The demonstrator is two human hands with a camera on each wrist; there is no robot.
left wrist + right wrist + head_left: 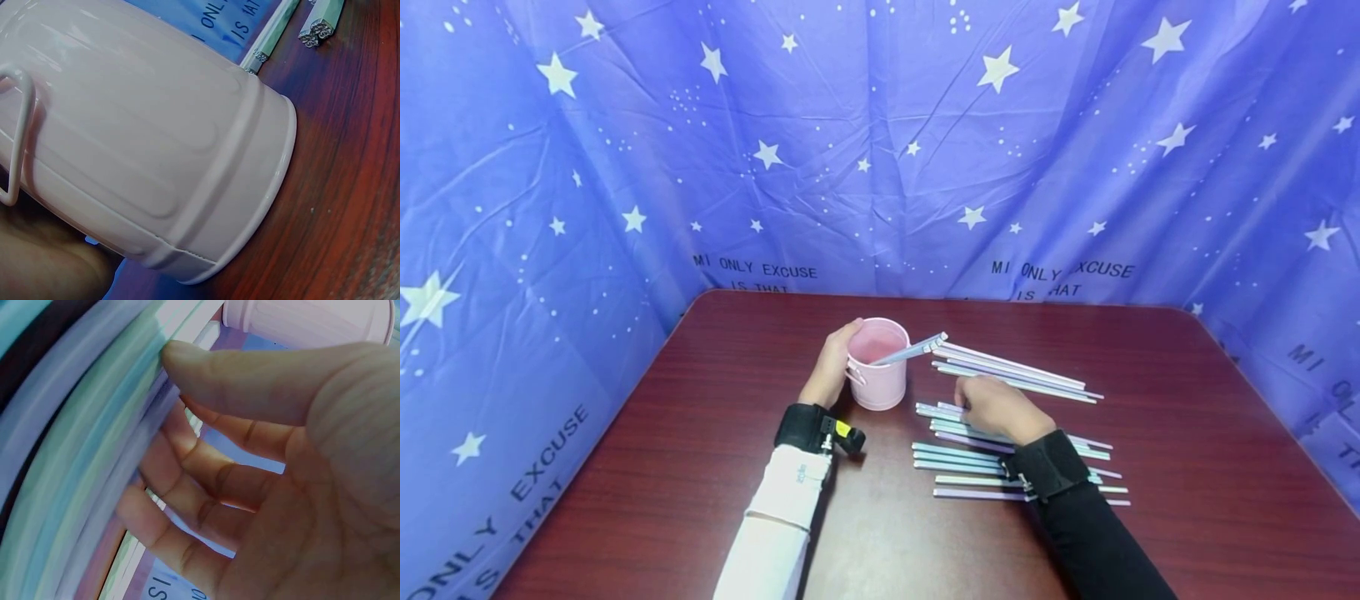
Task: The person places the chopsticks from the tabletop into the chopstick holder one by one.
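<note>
A pink bucket [880, 387] with a small wire handle stands on the table, left of the chopsticks. My left hand [829, 368] holds it from the left side, thumb up at the rim. Some blue chopsticks [912, 351] lean inside the bucket, their ends poking out over the right rim. My right hand [1003, 410] is above the middle group of pastel chopsticks [970, 436]. In the right wrist view, its thumb [206, 372] and fingers pinch several green, blue and lilac chopsticks [75, 469] from both sides. The far fingertips are partly hidden behind them.
Behind the right hand lie more pink, lilac and green chopsticks [1015, 367]. A nearer group of teal, yellow and lilac chopsticks [958, 461] lies partly under the right wrist. The dark red table [700, 467] is bordered by a blue star-patterned curtain [865, 192].
</note>
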